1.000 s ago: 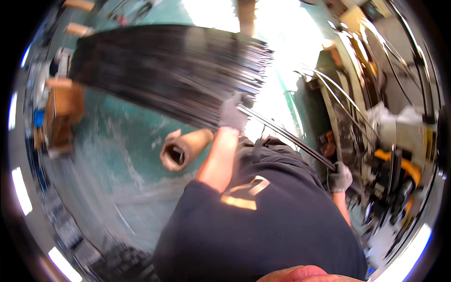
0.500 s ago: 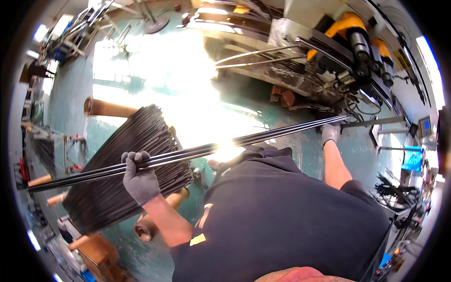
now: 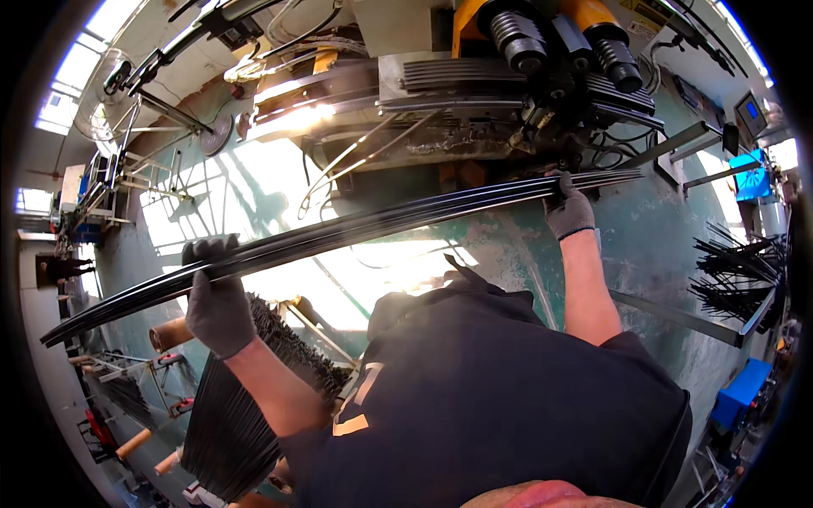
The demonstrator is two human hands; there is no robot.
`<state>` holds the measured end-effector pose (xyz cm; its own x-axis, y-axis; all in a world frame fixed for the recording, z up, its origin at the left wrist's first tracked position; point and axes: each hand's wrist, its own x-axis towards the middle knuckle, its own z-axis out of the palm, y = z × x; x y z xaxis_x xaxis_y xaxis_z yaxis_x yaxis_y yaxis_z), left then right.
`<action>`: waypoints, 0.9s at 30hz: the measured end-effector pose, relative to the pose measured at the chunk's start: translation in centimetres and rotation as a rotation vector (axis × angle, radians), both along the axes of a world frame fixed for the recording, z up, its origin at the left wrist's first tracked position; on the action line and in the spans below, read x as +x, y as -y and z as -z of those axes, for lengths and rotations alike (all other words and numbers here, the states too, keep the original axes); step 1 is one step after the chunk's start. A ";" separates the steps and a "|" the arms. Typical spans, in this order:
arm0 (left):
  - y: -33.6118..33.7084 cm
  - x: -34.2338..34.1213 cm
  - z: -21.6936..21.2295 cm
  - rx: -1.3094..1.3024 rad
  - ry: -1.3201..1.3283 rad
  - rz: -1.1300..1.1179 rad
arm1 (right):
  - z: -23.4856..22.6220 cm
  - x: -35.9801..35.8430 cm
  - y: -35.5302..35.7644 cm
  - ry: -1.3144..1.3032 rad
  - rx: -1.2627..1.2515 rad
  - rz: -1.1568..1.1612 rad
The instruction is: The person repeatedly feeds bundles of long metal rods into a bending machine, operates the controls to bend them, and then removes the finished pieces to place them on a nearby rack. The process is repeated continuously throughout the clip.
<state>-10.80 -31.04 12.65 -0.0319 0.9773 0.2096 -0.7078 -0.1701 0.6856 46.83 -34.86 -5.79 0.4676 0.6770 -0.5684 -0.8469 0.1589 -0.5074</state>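
Observation:
A bundle of long, thin black metal rods [image 3: 389, 222] stretches across in front of me, sloping up from the left to the right. My left hand [image 3: 218, 306], in a grey glove, is wrapped round its left part. Toward the other end my right hand [image 3: 569, 212], gloved too, grips the same bundle from the near side. Both ends of the rods stick out past my hands. Below my left forearm lies a large stack of similar dark rods [image 3: 233, 423], propped at an angle and partly covered by my arm.
A machine bench with stacked bars [image 3: 461, 74] and orange-and-steel cylinders [image 3: 518, 42] stands ahead. At right are a rack of black rods [image 3: 737, 275] and a blue box [image 3: 741, 394]. A brown roll [image 3: 171, 334] lies left; a person [image 3: 66, 268] stands far left.
My view has turned left to right, so the machine now lies straight ahead. The rods are lifted off the stack and held farther out, with both hands still on them.

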 end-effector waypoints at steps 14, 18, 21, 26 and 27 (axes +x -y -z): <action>-22.5 2.2 8.4 -0.362 -0.055 0.013 | -6.7 4.7 -14.3 0.439 -0.109 0.372; -27.6 6.6 10.9 -0.519 0.116 0.080 | -8.6 3.9 -17.3 0.407 0.026 0.418; -30.9 8.4 14.7 -0.531 0.140 0.141 | -9.2 4.7 -18.4 0.313 0.079 0.373; -31.2 15.2 13.4 -0.127 -0.617 0.128 | -6.8 6.4 -20.7 0.456 -0.044 0.350; -31.7 15.9 13.8 -0.295 -0.420 0.191 | -6.5 6.7 -21.2 0.485 -0.106 0.343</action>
